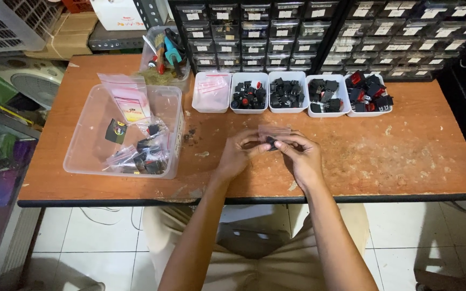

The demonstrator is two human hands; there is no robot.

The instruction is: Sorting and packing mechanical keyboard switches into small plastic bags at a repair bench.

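My left hand [238,153] and my right hand [302,156] meet over the middle of the worn orange table [405,156]. Together they pinch a small clear plastic bag [274,131] with a small black part [271,143] at its lower edge, between the fingertips. Both hands rest low on the tabletop, near its front edge. Whether the black part is inside the bag or just outside it cannot be told.
A large clear bin [90,153] at the left holds small bagged black parts. Several white trays [286,92] with black and red switches line the back, before dark drawer cabinets [297,27]. A clear tub of tools [165,54] stands at the back left.
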